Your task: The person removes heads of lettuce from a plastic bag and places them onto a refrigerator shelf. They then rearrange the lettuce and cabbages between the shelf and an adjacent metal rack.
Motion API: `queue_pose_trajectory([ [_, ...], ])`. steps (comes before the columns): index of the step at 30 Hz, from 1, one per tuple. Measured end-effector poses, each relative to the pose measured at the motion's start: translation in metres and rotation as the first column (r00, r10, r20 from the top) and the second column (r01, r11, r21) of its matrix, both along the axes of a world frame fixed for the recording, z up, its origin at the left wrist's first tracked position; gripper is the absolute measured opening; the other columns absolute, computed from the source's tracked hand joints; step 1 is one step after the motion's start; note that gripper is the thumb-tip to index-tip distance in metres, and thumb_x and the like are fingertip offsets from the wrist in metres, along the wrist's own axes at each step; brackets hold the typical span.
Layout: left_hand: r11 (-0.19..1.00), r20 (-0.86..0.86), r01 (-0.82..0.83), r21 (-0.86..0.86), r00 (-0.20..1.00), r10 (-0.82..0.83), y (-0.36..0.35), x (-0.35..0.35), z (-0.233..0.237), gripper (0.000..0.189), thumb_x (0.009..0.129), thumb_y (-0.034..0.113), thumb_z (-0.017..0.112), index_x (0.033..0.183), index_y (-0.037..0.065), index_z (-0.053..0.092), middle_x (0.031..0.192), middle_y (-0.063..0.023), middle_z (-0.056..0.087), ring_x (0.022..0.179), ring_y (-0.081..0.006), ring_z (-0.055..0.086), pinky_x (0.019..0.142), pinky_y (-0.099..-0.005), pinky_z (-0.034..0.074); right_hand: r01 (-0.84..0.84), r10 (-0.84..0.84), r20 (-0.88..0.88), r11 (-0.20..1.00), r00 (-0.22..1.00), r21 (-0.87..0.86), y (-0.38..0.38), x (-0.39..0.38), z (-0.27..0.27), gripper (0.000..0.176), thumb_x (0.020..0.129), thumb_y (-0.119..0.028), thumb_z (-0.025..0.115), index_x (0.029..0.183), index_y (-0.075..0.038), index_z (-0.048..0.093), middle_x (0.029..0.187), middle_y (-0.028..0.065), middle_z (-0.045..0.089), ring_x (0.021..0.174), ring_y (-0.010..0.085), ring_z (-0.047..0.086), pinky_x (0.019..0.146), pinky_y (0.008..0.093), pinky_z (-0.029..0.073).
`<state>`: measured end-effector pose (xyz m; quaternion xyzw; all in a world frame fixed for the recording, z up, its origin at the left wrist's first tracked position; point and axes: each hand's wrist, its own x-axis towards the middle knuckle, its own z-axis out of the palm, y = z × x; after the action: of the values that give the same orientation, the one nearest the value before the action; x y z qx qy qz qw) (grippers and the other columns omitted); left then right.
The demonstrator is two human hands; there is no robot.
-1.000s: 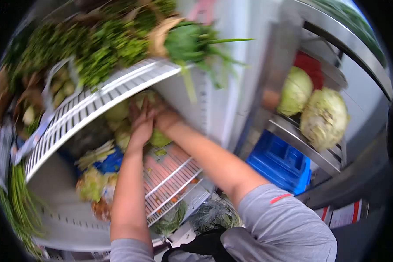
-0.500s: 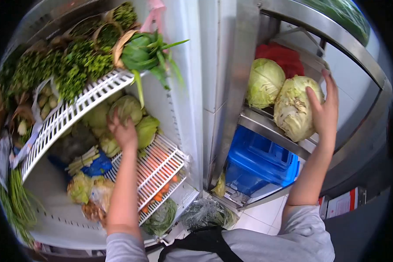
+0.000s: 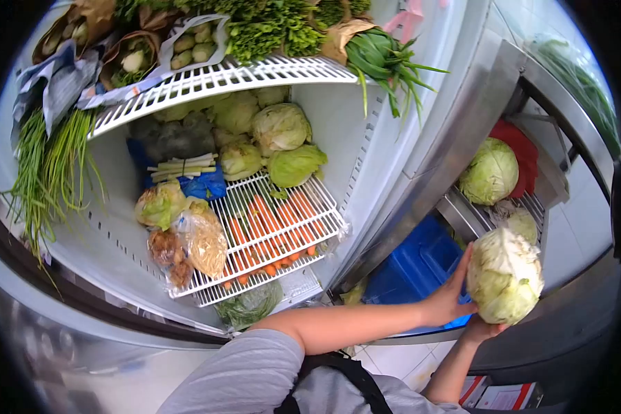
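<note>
A pale green cabbage (image 3: pixel 505 277) with torn, browned outer leaves is held between my two hands at the right. My left hand (image 3: pixel 454 293) presses against its left side, with the arm stretched across my body. My right hand (image 3: pixel 483 330) supports it from below. Behind it, another round cabbage (image 3: pixel 490 171) rests on the metal rack beside a red bag (image 3: pixel 517 153), and part of a further cabbage (image 3: pixel 521 224) shows. Inside the fridge, a large cabbage (image 3: pixel 281 128) and a leafy green one (image 3: pixel 297 165) lie on the wire shelf (image 3: pixel 332 219).
Carrots (image 3: pixel 276 221) lie under the wire shelf. Bagged vegetables (image 3: pixel 203 238) sit at its left. The upper shelf (image 3: pixel 221 76) holds herbs, and spring onions (image 3: pixel 55 165) hang off it. A blue bin (image 3: pixel 417 265) stands under the metal rack.
My left hand has left the cabbages in the fridge and crossed to the right. A cabbage from the rack is now lifted between both hands. The view has turned, showing more of the fridge.
</note>
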<state>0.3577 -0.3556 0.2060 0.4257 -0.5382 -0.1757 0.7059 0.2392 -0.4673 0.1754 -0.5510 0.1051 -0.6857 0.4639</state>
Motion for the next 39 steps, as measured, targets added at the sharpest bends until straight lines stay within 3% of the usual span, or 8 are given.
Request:
queue_pose_trajectory([
  [8,0.910,-0.272,-0.341,-0.235,0.922,0.276,0.108,0.038,-0.059,0.133,0.071,0.060,0.074,0.147,0.005,-0.020,0.156,-0.0186,-0.001,0.144,-0.0322,0.011,0.118,-0.0443,0.013,-0.548,0.550,-0.030,0.826,0.835,-0.134,0.132,0.106,0.001,0.111,0.075,-0.071,0.062,0.149,-0.005,0.013,0.149,0.0202,0.027,0.135,0.0368,0.034,0.109,0.0527,0.032],
  [12,0.504,-0.258,-0.853,-0.135,0.522,0.813,0.175,0.095,-0.045,0.110,0.084,0.070,0.050,0.149,-0.002,-0.002,0.154,-0.0199,0.011,0.141,-0.0317,0.022,0.115,-0.0423,0.020,-0.737,0.711,-0.222,0.673,0.668,-0.063,0.200,0.181,0.030,0.109,0.076,-0.056,0.073,0.148,-0.002,0.011,0.145,0.0197,0.030,0.134,0.0330,0.034,0.111,0.0460,0.030],
  [15,0.316,-0.353,-0.947,0.054,0.278,0.894,0.209,0.150,-0.047,0.094,0.092,0.063,0.042,0.149,-0.003,0.006,0.153,-0.0227,0.015,0.141,-0.0338,0.022,0.115,-0.0417,0.020,-0.860,0.830,-0.304,0.507,0.468,0.057,0.233,0.248,0.040,0.096,0.082,-0.040,0.071,0.147,0.001,0.014,0.143,0.0204,0.030,0.133,0.0310,0.036,0.111,0.0407,0.029],
  [18,0.252,-0.348,-0.943,0.216,0.167,0.922,0.244,0.207,-0.030,0.091,0.093,0.057,0.047,0.150,-0.002,0.007,0.153,-0.0255,0.014,0.142,-0.0368,0.020,0.115,-0.0422,0.018,-0.817,0.678,-0.547,0.576,0.491,-0.020,0.249,0.319,0.029,0.081,0.089,-0.028,0.062,0.146,0.005,0.015,0.142,0.0277,0.033,0.133,0.0372,0.037,0.112,0.0431,0.028],
  [21,-0.138,0.079,-0.935,0.326,-0.118,0.990,0.257,0.253,-0.028,0.095,0.087,0.045,0.064,0.150,0.002,0.009,0.154,-0.0278,0.011,0.142,-0.0423,0.016,0.116,-0.0456,0.017,-0.825,0.553,-0.691,0.554,0.466,-0.113,0.237,0.368,0.014,0.074,0.091,-0.026,0.059,0.147,0.002,0.020,0.143,0.0307,0.034,0.132,0.0432,0.035,0.112,0.0456,0.027],
  [23,-0.267,0.219,-0.964,-0.012,-0.263,0.940,0.250,0.258,-0.008,0.102,0.074,0.034,0.079,0.150,0.007,0.016,0.154,-0.0288,0.010,0.142,-0.0459,0.011,0.116,-0.0495,0.017,-0.772,0.199,-0.835,0.533,0.513,-0.347,0.215,0.383,0.015,0.070,0.088,-0.022,0.062,0.147,-0.006,0.027,0.148,0.0226,0.032,0.134,0.0400,0.034,0.109,0.0493,0.031],
  [26,-0.220,0.456,-0.973,0.069,-0.166,0.875,0.245,0.264,-0.001,0.103,0.066,0.027,0.085,0.149,0.013,0.025,0.152,-0.0267,0.015,0.139,-0.0448,0.019,0.114,-0.0500,0.021,-0.624,-0.282,-0.812,0.528,0.511,-0.576,0.193,0.393,0.013,0.071,0.081,-0.017,0.069,0.145,-0.015,0.036,0.150,0.0140,0.032,0.135,0.0363,0.034,0.103,0.0528,0.036],
  [39,-0.070,0.154,-0.992,0.103,-0.053,0.987,0.266,0.282,-0.024,0.102,0.064,0.021,0.087,0.147,0.011,0.027,0.140,-0.0204,0.032,0.128,-0.0374,0.037,0.108,-0.0441,0.032,-0.456,-0.514,-0.608,0.402,0.605,-0.794,0.195,0.413,0.019,0.061,0.067,-0.018,0.075,0.124,-0.014,0.053,0.125,0.0114,0.051,0.109,0.0331,0.051,0.084,0.0523,0.046],
])
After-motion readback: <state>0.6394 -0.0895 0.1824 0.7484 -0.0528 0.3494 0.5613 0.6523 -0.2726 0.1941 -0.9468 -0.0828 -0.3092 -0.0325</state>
